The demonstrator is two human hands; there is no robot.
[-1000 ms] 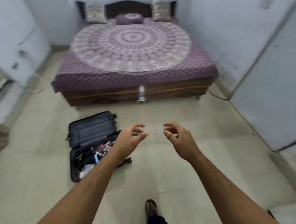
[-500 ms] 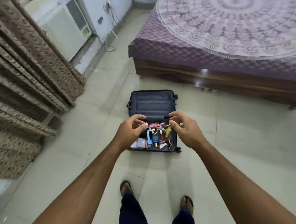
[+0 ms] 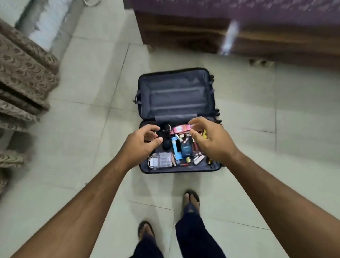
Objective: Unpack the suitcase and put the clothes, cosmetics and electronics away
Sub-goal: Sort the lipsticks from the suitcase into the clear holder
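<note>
Now, in the head view, we see the dark suitcase (image 3: 176, 101) lying open on the floor tiles (image 3: 90, 93), cosmetics heaped in its near half. Our left hand (image 3: 141, 144) and right hand (image 3: 210, 141) hover above it, loosely curled, holding nothing. Since half a second ago we have stepped closer.

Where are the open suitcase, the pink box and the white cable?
suitcase (image 3: 174, 97), head view, grey lining of the raised lid.
pink box (image 3: 181, 128), head view, its top face.
white cable (image 3: 153, 162), head view, the coiled loops.
</note>
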